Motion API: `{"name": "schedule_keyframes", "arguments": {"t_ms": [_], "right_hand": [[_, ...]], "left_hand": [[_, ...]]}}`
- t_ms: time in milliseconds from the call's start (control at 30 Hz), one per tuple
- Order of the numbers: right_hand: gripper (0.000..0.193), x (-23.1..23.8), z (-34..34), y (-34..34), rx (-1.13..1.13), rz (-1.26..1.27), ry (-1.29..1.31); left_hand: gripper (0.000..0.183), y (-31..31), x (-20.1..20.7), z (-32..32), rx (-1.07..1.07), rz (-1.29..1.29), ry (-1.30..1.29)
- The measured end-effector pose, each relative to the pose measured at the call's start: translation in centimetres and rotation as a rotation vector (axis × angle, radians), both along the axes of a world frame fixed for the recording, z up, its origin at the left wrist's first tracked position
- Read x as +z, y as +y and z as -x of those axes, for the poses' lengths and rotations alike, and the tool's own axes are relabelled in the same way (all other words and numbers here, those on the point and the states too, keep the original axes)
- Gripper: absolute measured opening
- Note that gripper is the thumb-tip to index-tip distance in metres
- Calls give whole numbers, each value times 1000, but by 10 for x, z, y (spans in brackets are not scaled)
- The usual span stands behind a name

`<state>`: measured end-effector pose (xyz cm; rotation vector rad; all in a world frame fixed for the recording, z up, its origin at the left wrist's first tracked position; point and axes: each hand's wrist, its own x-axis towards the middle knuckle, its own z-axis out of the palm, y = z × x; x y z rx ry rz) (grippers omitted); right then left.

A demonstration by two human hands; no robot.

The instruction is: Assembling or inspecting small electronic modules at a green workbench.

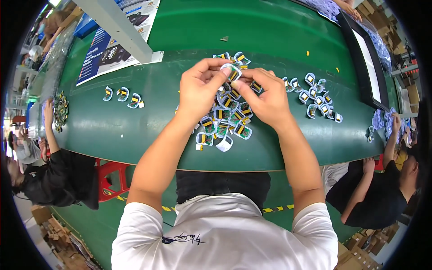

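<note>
Both hands meet over the far part of a heap of small white plastic housings [222, 114], each with a green circuit board and black-and-yellow parts inside. Between my left hand [198, 85] and my right hand [265, 94] is one such housing [233, 72], its open side with the yellow and black part facing up. My left thumb and fingers pinch its left edge. The right thumb and forefinger press its lower right edge. At the heap's near edge one housing [224, 143] shows its plain white outside.
Several like housings [317, 96] lie grouped at right, and three more [122, 93] at left. A metal post [121, 29] stands on the green table [157, 103] by a printed poster [112, 51]. A black frame [364, 63] lies far right. People sit at both sides.
</note>
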<state>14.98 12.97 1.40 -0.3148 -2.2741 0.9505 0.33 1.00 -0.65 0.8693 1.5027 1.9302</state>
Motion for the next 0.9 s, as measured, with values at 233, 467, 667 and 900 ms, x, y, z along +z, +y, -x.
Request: {"name": "schedule_keyframes", "arguments": {"t_ms": [233, 467, 667, 900], "right_hand": [[21, -5, 3, -2, -49, -158, 66], [15, -6, 2, 2, -139, -265, 103], [14, 7, -4, 6, -131, -195, 127], [15, 7, -5, 13, -38, -438, 114]], "left_hand": [[24, -4, 0, -1, 64, 83, 63], [25, -8, 3, -1, -138, 39, 22], [29, -10, 7, 7, -133, 0, -83], [41, -9, 8, 9, -206, 21, -225]]}}
